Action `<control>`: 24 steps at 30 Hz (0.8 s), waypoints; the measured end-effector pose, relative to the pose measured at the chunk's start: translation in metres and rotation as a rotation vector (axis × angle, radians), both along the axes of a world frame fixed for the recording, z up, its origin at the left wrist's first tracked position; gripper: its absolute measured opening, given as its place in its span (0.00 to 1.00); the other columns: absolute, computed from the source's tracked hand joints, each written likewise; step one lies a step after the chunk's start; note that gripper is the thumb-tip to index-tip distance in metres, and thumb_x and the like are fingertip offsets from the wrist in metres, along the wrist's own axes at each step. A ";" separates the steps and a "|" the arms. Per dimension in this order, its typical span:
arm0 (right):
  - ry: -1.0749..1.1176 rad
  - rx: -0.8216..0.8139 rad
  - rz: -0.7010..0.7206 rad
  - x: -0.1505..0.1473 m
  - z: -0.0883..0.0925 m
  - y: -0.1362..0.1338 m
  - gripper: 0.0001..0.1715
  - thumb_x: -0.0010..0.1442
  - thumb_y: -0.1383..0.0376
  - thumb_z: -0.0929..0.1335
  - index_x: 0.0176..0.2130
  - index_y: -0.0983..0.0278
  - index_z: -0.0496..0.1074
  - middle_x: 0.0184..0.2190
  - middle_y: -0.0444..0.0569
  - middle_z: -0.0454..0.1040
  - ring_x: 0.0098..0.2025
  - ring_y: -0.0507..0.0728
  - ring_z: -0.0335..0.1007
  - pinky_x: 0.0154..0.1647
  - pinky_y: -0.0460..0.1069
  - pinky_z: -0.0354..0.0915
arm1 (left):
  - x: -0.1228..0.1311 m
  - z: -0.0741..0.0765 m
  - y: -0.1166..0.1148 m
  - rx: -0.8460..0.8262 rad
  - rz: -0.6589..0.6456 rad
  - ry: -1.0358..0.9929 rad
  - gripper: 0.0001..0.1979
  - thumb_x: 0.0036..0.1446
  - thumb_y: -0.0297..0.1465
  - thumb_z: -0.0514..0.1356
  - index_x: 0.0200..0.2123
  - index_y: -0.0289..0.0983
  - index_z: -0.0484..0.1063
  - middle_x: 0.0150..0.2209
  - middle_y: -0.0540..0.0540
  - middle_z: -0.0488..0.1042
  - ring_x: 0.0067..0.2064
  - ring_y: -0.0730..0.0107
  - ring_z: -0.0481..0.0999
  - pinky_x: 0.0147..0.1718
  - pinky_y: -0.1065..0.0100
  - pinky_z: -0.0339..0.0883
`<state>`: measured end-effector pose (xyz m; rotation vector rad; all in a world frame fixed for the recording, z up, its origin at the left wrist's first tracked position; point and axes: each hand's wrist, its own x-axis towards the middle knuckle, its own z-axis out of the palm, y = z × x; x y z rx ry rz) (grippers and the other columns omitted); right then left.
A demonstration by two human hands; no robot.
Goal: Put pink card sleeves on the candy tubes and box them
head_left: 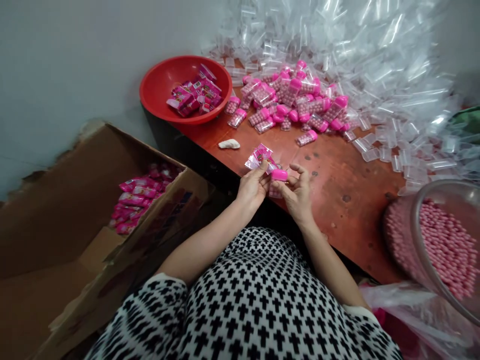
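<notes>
My left hand (250,191) pinches a pink printed plastic wrapper (261,154) between thumb and fingers at the table's front edge. Close beside it, my right hand (299,194) grips a small clear bottle of pink beads with a bright pink cap (279,175). The cap points up and the bottle leans near the left fingertips; whether those fingers also touch it, I cannot tell. Beyond the hands lies a heap of similar capped bottles (296,95). A small white lump (229,144) rests on the table left of the wrapper.
A red bowl (152,102) holds pink wrappers at the table's left corner. Empty clear tubes (375,70) pile up at the back and right. A tub of pink beads (446,245) stands at right. Lower left, a cardboard box (48,210) contains wrapped pink packets (138,195).
</notes>
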<state>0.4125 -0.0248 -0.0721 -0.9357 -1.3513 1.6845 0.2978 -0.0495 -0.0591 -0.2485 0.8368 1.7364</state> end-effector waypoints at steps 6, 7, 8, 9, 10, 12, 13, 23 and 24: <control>0.053 -0.027 -0.021 0.000 0.002 -0.004 0.34 0.49 0.59 0.77 0.49 0.56 0.58 0.35 0.41 0.78 0.27 0.52 0.76 0.28 0.48 0.76 | 0.003 0.003 -0.001 0.005 0.008 0.024 0.07 0.51 0.27 0.69 0.31 0.31 0.74 0.27 0.48 0.77 0.28 0.74 0.77 0.30 0.73 0.70; 0.057 -0.023 -0.026 -0.001 0.003 -0.005 0.34 0.49 0.58 0.77 0.49 0.56 0.58 0.35 0.41 0.78 0.29 0.52 0.76 0.28 0.47 0.76 | 0.003 0.003 -0.001 0.008 0.003 0.028 0.07 0.50 0.27 0.69 0.31 0.31 0.74 0.27 0.48 0.77 0.27 0.74 0.77 0.29 0.74 0.70; 0.057 -0.011 -0.036 -0.002 0.004 -0.006 0.33 0.49 0.58 0.77 0.48 0.56 0.59 0.35 0.41 0.78 0.29 0.52 0.77 0.28 0.47 0.76 | 0.003 0.003 0.000 0.011 -0.004 0.032 0.08 0.50 0.27 0.70 0.31 0.31 0.75 0.27 0.48 0.77 0.27 0.74 0.76 0.28 0.74 0.69; 0.054 0.005 -0.050 -0.002 0.005 -0.006 0.33 0.49 0.58 0.77 0.48 0.57 0.59 0.36 0.42 0.78 0.30 0.53 0.77 0.29 0.47 0.76 | 0.003 0.002 0.000 0.010 -0.009 0.038 0.08 0.50 0.28 0.70 0.31 0.31 0.75 0.27 0.48 0.77 0.26 0.75 0.76 0.27 0.74 0.69; 0.050 0.022 -0.067 -0.003 0.005 -0.007 0.32 0.49 0.58 0.77 0.48 0.57 0.60 0.36 0.42 0.78 0.30 0.52 0.77 0.29 0.47 0.76 | 0.003 0.002 0.000 0.006 -0.012 0.041 0.08 0.50 0.28 0.70 0.31 0.31 0.75 0.26 0.48 0.77 0.25 0.75 0.75 0.26 0.74 0.68; 0.049 0.047 -0.098 -0.004 0.006 -0.007 0.31 0.49 0.58 0.76 0.47 0.57 0.60 0.35 0.41 0.77 0.30 0.52 0.77 0.31 0.47 0.76 | 0.004 0.002 0.000 -0.007 -0.006 0.036 0.07 0.50 0.28 0.70 0.30 0.32 0.75 0.26 0.48 0.77 0.25 0.75 0.76 0.26 0.74 0.69; 0.051 0.054 -0.107 -0.004 0.007 -0.006 0.31 0.49 0.58 0.77 0.46 0.57 0.60 0.34 0.41 0.77 0.29 0.51 0.76 0.31 0.46 0.76 | 0.004 0.001 0.001 -0.014 -0.001 0.028 0.08 0.50 0.29 0.70 0.29 0.32 0.75 0.26 0.48 0.77 0.26 0.74 0.76 0.27 0.73 0.69; 0.019 0.049 -0.052 -0.004 0.000 0.003 0.32 0.50 0.58 0.76 0.48 0.55 0.58 0.34 0.41 0.77 0.27 0.52 0.75 0.28 0.47 0.75 | 0.004 -0.001 0.001 0.000 -0.032 0.057 0.13 0.46 0.33 0.72 0.28 0.32 0.74 0.25 0.48 0.77 0.25 0.74 0.75 0.28 0.72 0.70; 0.012 0.049 -0.033 -0.004 -0.001 0.004 0.32 0.50 0.58 0.76 0.48 0.55 0.58 0.34 0.41 0.77 0.27 0.51 0.75 0.29 0.47 0.75 | 0.004 -0.001 0.000 0.018 -0.056 0.081 0.14 0.45 0.34 0.73 0.28 0.32 0.73 0.24 0.49 0.76 0.23 0.75 0.73 0.25 0.72 0.68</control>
